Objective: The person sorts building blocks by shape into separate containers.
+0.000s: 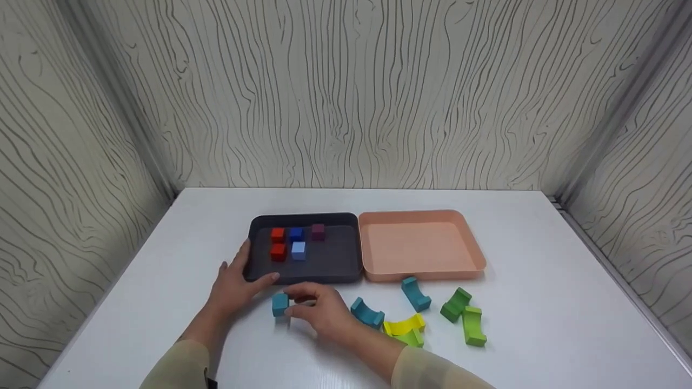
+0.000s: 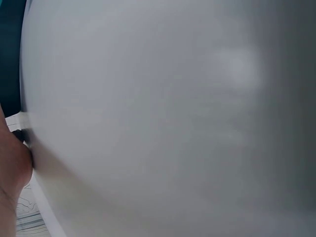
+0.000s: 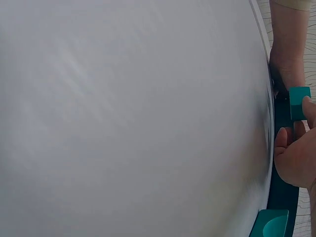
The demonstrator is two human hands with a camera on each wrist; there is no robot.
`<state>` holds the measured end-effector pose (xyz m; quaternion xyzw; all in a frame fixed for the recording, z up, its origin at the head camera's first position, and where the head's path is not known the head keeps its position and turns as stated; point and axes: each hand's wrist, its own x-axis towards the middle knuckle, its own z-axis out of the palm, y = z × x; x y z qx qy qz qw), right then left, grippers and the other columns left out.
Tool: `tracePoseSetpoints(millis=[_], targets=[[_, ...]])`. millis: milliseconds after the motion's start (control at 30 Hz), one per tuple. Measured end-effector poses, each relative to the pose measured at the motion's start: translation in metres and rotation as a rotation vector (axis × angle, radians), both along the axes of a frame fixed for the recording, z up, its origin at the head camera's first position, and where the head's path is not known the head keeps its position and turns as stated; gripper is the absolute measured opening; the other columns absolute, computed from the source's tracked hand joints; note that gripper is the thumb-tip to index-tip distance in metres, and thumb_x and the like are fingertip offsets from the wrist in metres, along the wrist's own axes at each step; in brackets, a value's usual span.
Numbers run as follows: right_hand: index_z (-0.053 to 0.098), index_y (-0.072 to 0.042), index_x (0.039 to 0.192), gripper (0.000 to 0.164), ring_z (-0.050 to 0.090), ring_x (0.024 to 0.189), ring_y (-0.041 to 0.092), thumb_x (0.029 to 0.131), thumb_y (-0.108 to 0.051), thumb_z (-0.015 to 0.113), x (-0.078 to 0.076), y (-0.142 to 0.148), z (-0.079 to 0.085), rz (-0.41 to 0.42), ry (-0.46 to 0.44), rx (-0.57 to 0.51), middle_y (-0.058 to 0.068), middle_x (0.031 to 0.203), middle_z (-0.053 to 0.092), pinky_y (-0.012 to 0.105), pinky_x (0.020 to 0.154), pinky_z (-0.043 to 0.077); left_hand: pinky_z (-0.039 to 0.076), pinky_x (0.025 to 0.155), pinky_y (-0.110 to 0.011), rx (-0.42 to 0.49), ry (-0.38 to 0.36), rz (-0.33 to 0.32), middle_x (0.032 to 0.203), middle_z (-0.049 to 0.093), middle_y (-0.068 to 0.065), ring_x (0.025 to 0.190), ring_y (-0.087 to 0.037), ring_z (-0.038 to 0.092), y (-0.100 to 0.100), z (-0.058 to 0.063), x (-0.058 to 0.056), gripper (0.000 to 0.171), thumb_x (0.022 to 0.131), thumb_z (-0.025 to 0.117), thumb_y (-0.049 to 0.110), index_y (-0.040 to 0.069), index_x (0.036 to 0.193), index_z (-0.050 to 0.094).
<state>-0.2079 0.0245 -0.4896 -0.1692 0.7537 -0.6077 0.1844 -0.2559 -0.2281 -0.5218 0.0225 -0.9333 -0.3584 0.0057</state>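
A teal cube (image 1: 280, 304) is pinched between the thumb and fingers of my right hand (image 1: 324, 312), in front of the black tray (image 1: 335, 265). The right wrist view shows the same teal cube (image 3: 298, 103) at its right edge, raised above the table. My left hand (image 1: 232, 286) rests at the tray's front left corner, its fingers extended along the left side and the thumb stretched by the front rim. Inside the tray sit red cubes (image 1: 278, 252), a dark blue cube (image 1: 296, 234), a light blue cube (image 1: 298, 250) and a purple cube (image 1: 318, 232).
A salmon-coloured tray (image 1: 421, 248) stands directly right of the black one. Arch-shaped blocks lie right of my right hand: teal ones (image 1: 416, 295), a yellow one (image 1: 403, 325), a dark green one (image 1: 456, 304) and light green ones (image 1: 473, 327). Wood-patterned walls (image 1: 346, 97) enclose the white table (image 1: 519, 270).
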Motion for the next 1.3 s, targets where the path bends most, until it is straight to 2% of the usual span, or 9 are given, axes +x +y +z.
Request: tracePoseSetpoints(millis=[267, 433, 867, 1067, 1300], targets=[[0.076, -0.018, 0.129, 0.031, 0.064, 0.120, 0.024, 0.099, -0.013, 0.077, -0.003, 0.008, 0.008, -0.014, 0.050, -0.020, -0.004, 0.124, 0.073, 0.044, 0.107, 0.053, 0.007, 0.121, -0.075, 0.005, -0.015, 0.009, 0.176, 0.015, -0.014, 0.157, -0.058, 0.001, 0.000, 0.001, 0.001, 0.124, 0.084, 0.072, 0.078, 0.020, 0.173, 0.006], [0.074, -0.012, 0.132, 0.033, 0.064, 0.122, 0.028, 0.099, -0.011, 0.077, -0.004, 0.015, 0.014, -0.027, 0.080, -0.038, 0.000, 0.124, 0.073, 0.043, 0.106, 0.053, 0.006, 0.121, -0.074, 0.006, -0.014, 0.015, 0.176, 0.015, -0.014, 0.157, -0.058, 0.001, 0.000, 0.001, 0.001, 0.121, 0.087, 0.074, 0.073, 0.020, 0.173, 0.006], [0.075, -0.018, 0.132, 0.034, 0.064, 0.114, 0.023, 0.098, -0.016, 0.079, -0.016, 0.036, 0.038, -0.051, 0.126, -0.032, -0.001, 0.123, 0.071, 0.029, 0.095, 0.057, 0.004, 0.126, -0.067, 0.009, 0.017, 0.000, 0.176, 0.017, -0.014, 0.159, -0.052, 0.009, 0.001, 0.001, 0.000, 0.121, 0.087, 0.074, 0.071, 0.015, 0.172, 0.009], [0.074, -0.017, 0.134, 0.035, 0.063, 0.114, 0.022, 0.099, -0.019, 0.078, -0.025, 0.042, 0.046, -0.067, 0.149, -0.005, -0.001, 0.125, 0.071, 0.031, 0.096, 0.058, 0.008, 0.124, -0.071, 0.012, 0.019, 0.007, 0.176, 0.017, -0.015, 0.157, -0.057, 0.006, 0.000, 0.000, 0.000, 0.121, 0.086, 0.074, 0.073, 0.016, 0.172, 0.010], [0.075, -0.023, 0.133, 0.034, 0.063, 0.115, 0.023, 0.099, -0.021, 0.078, -0.038, 0.048, 0.054, -0.100, 0.165, 0.024, -0.001, 0.126, 0.070, 0.031, 0.097, 0.058, 0.007, 0.125, -0.069, 0.022, 0.017, 0.003, 0.176, 0.017, -0.012, 0.159, -0.054, 0.007, 0.000, -0.002, 0.000, 0.123, 0.085, 0.073, 0.076, 0.019, 0.173, 0.009]])
